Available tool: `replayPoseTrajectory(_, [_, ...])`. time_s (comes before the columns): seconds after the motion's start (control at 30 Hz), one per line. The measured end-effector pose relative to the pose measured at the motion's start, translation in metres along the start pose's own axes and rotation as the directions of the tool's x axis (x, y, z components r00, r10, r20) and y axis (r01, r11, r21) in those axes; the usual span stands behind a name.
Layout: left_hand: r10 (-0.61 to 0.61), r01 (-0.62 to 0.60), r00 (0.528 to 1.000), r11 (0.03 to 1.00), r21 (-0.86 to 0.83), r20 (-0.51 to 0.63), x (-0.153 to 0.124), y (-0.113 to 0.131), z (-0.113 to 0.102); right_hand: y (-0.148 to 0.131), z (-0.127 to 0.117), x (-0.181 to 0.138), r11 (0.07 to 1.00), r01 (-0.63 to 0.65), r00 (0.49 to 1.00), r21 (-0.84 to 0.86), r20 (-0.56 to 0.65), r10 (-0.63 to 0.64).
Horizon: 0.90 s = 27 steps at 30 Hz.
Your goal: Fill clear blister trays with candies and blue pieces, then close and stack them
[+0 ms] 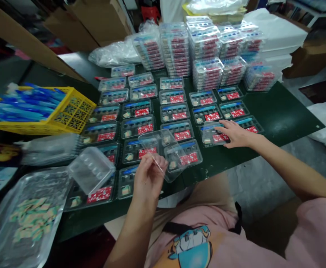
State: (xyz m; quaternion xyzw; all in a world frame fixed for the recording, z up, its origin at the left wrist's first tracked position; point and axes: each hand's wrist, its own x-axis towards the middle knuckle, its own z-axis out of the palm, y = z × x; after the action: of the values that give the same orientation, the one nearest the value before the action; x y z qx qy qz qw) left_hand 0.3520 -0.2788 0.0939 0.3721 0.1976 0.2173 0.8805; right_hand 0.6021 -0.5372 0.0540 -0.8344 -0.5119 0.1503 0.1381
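Two hands out over the worktop (77, 221). L hand (150, 172) has a clear lid (166, 147) pinched at its near-L edge, fingers curled in; lid's tilted, long axis running diag. away from the body. Partly under it, just R, a filled tray (189, 159) lies lengthwise L-to-R, nearer L hand. R hand (233, 134), fingers spread wide, touches another lid (209, 129), no closed grip.

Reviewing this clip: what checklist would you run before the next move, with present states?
1. Left hand has a grip on a clear cover: ok.
2. Right hand over a filled tray's right end: ok.
3. Clear sheet on that tray fully seated: cannot tell.
4. Front-left tray unobstructed: not ok, a clear plastic piece hides part.
5. Cream-green pieces in the metal tray: ok.
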Motion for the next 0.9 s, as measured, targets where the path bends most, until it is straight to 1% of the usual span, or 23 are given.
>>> replayPoseTrajectory(0.13, [0.013, -0.013, 1.000, 1.000, 0.002, 0.000, 0.002, -0.003, 0.002, 0.000, -0.006, 0.016, 0.985, 0.076, 0.990, -0.153, 0.128, -0.056])
replayPoseTrajectory(0.2, [0.007, -0.007, 1.000, 1.000, 0.007, 0.003, 0.002, -0.005, 0.002, -0.001, -0.007, 0.019, 0.975, 0.094, 0.984, -0.203, 0.167, -0.060])
replayPoseTrajectory(0.27, [-0.005, 0.005, 1.000, 1.000, 0.002, 0.006, 0.002, -0.006, 0.002, -0.001, -0.004, 0.020, 0.967, 0.104, 0.981, -0.231, 0.182, -0.062])
replayPoseTrajectory(0.4, [-0.019, 0.019, 1.000, 1.000, -0.002, 0.005, 0.002, -0.009, 0.003, 0.003, 0.006, 0.015, 0.972, 0.095, 0.980, -0.213, 0.190, -0.054])
replayPoseTrajectory(0.5, [-0.027, 0.027, 1.000, 0.999, 0.043, -0.007, 0.001, -0.012, 0.005, 0.005, 0.012, 0.010, 0.979, 0.061, 0.981, -0.192, 0.194, -0.023])
replayPoseTrajectory(0.57, [-0.031, 0.033, 0.999, 0.995, 0.090, -0.019, 0.000, -0.016, 0.006, 0.000, 0.011, 0.008, 0.986, 0.030, 0.982, -0.162, 0.186, 0.001])
replayPoseTrajectory(0.6, [-0.033, 0.036, 0.999, 0.993, 0.113, -0.024, -0.001, -0.018, 0.007, -0.005, 0.009, 0.007, 0.991, 0.010, 0.986, -0.132, 0.167, 0.012])
replayPoseTrajectory(0.67, [-0.037, 0.041, 0.999, 0.987, 0.152, -0.031, -0.004, -0.024, 0.010, -0.024, 0.006, 0.007, 1.000, -0.018, 0.997, -0.015, 0.077, 0.019])
replayPoseTrajectory(0.73, [-0.033, 0.037, 0.999, 0.984, 0.177, -0.025, -0.007, -0.030, 0.015, -0.052, 0.006, 0.009, 0.981, 0.007, 0.999, 0.192, -0.039, 0.000])
replayPoseTrajectory(0.8, [-0.008, 0.009, 1.000, 0.982, 0.191, -0.008, -0.012, -0.036, 0.020, -0.084, 0.010, 0.012, 0.903, 0.070, 0.995, 0.424, -0.098, -0.031])
replayPoseTrajectory(0.83, [0.011, -0.011, 1.000, 0.980, 0.200, 0.001, -0.014, -0.038, 0.022, -0.099, 0.013, 0.014, 0.849, 0.096, 0.994, 0.520, -0.097, -0.053])
replayPoseTrajectory(0.9, [0.051, -0.053, 0.999, 0.973, 0.226, 0.016, -0.019, -0.042, 0.026, -0.123, 0.020, 0.017, 0.761, 0.121, 0.993, 0.637, -0.077, -0.093])
